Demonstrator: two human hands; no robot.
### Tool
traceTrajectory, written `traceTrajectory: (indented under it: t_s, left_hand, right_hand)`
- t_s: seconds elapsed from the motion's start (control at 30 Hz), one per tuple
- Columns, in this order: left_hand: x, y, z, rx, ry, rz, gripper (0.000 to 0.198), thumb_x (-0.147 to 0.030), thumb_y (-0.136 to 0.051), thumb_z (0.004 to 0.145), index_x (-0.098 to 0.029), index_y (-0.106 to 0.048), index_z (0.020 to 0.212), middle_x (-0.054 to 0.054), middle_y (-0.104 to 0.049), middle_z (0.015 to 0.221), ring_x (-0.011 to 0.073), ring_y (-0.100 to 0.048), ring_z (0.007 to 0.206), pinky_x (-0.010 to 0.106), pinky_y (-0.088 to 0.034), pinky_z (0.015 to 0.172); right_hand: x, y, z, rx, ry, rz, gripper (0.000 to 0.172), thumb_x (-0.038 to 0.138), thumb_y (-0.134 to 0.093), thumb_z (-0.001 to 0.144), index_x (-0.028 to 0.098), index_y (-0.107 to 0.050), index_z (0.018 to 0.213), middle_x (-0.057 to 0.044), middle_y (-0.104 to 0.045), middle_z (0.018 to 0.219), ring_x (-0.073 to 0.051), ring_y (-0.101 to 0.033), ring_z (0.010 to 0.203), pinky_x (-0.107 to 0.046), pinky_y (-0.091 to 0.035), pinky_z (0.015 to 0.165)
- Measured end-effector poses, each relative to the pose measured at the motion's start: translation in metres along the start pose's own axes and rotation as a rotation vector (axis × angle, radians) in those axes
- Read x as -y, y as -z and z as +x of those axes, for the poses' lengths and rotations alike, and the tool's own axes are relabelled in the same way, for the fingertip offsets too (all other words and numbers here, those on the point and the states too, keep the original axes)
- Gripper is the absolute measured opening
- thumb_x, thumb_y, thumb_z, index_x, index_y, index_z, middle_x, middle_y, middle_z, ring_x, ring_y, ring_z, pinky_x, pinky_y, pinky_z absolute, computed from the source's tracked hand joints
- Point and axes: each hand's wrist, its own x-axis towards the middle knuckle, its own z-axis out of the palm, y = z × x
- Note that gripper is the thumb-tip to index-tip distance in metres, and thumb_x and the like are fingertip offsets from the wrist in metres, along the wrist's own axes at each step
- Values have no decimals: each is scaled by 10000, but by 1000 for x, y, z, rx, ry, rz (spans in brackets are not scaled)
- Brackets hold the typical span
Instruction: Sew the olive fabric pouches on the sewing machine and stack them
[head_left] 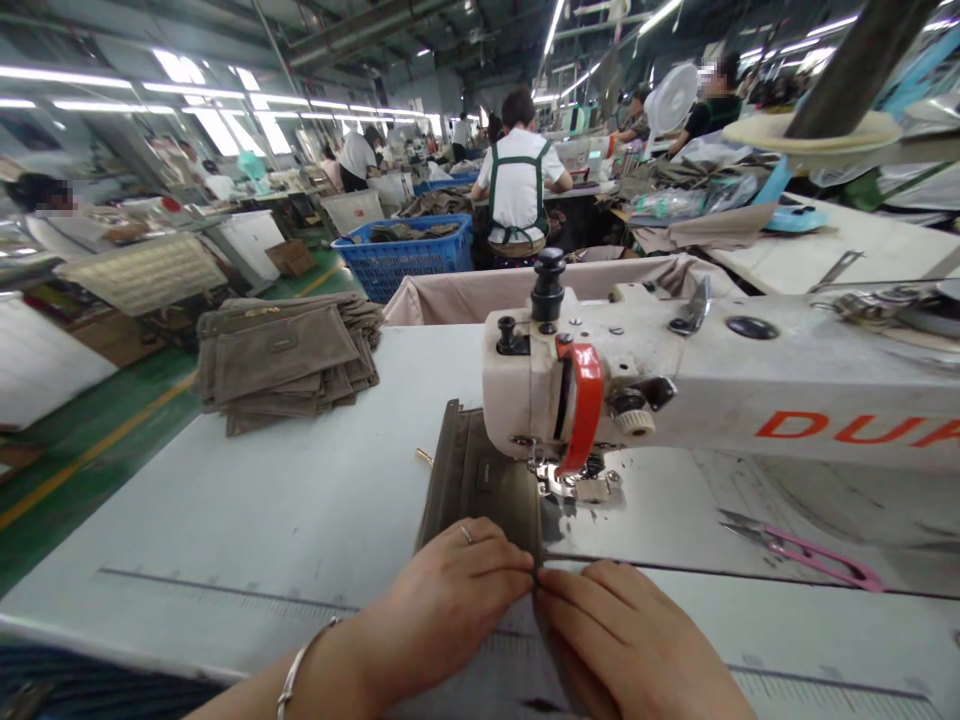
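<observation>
Olive fabric piece (480, 480): near edge pinched by my left hand (450, 600) and right hand (622, 640), both clamped on it, fingertips meeting. It lies on the table (225, 520) at 12 o'clock, its far end under the sewing machine (675, 390). Stacked pieces (285, 360) at 10 o'clock.

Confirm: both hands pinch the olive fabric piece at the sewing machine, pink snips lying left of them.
Wrong side: in the head view the pink snips lie right of the hands. Left hand and right hand do pinch the olive fabric piece at the sewing machine.
</observation>
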Motion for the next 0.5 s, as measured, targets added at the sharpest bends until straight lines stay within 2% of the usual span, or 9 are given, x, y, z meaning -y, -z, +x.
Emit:
traceTrajectory:
  t_s: [0.1,0.3,0.5]
  left_hand:
    - [9,1,6,-8,-11,23,192,-109,-458,952,-139,-632,1025,56,-699,1018,147,-614,919,298,-497,881]
    - [26,0,14,-49,-37,43,212,-102,-463,942,-139,-645,1043,52,-711,1043,145,-632,957,295,-493,923]
    - [41,-1,23,-35,-5,64,221,-113,-458,944,-149,-651,1045,38,-719,1041,146,-644,973,304,-488,948]
  right_hand:
    - [-3,3,8,63,-49,22,251,124,-484,908,179,-622,1109,-45,-668,1074,-221,-574,843,-359,-510,719]
    - [-8,6,23,95,-101,-5,209,104,-539,863,177,-628,1038,-49,-658,996,-223,-566,813,-372,-510,708]
    - [-20,7,33,182,-158,-8,235,125,-527,861,177,-602,1078,-57,-651,1038,-251,-596,896,-436,-520,783]
